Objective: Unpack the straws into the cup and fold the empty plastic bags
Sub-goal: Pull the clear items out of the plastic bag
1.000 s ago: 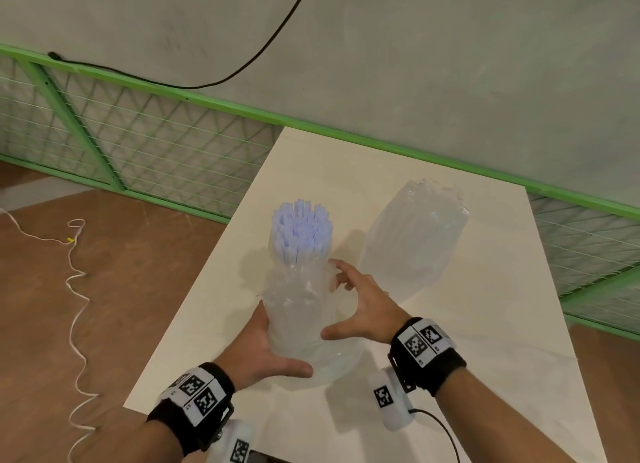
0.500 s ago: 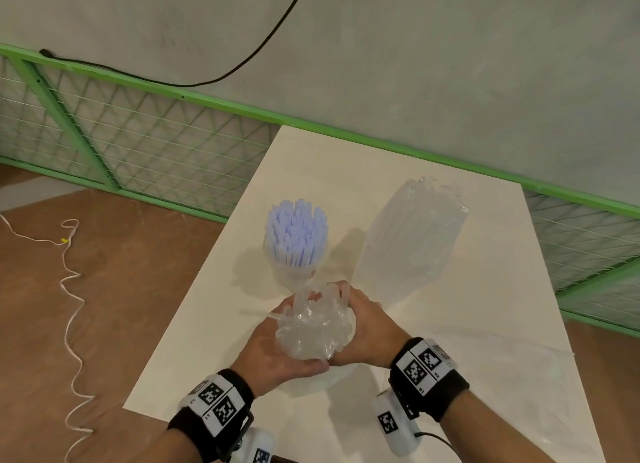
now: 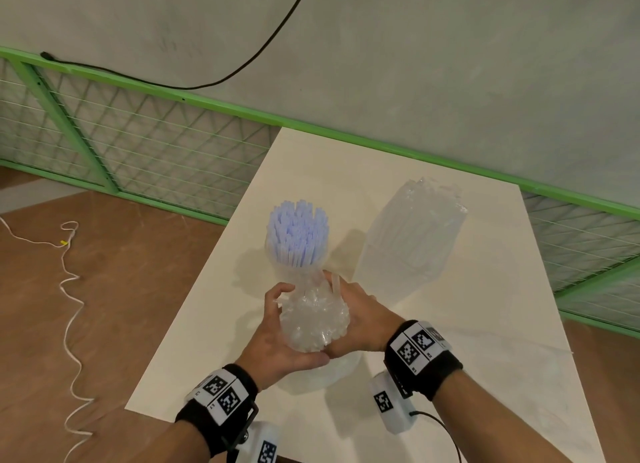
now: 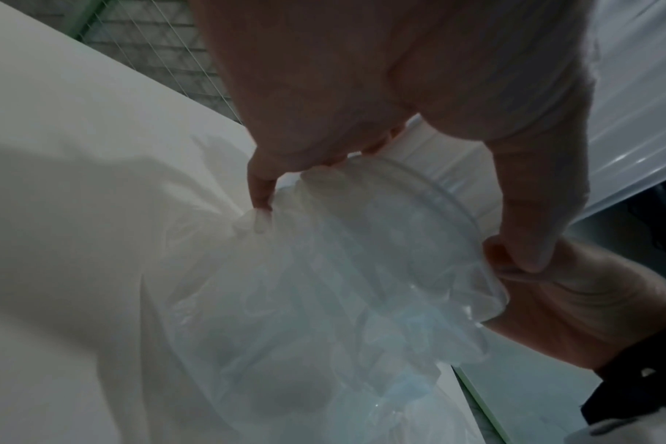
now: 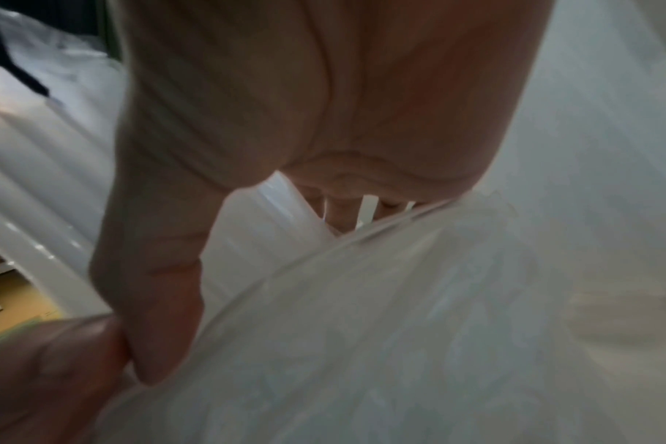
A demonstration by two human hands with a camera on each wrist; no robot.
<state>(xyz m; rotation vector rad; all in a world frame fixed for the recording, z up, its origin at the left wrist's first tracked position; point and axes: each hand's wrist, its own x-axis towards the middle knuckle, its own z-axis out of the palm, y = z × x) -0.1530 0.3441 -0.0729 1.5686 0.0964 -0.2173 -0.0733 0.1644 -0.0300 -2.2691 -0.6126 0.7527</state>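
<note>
Cupping a crumpled clear plastic bag (image 3: 313, 320) between them, left hand (image 3: 277, 341) and right hand (image 3: 363, 320) curled round its sides above the table (image 3: 467, 341), thumbs touching below, cup of straws (image 3: 297, 235) just beyond, full bag (image 3: 412, 234) farther right.

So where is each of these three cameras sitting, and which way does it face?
Head: worn high, facing forward and down at the pale table; both forearms, left hand and right hand show.
Left wrist: looks along the left hand's fingers at the crumpled clear plastic bag.
Right wrist: looks along the right hand's thumb at the bag.
All three share that bag.
</note>
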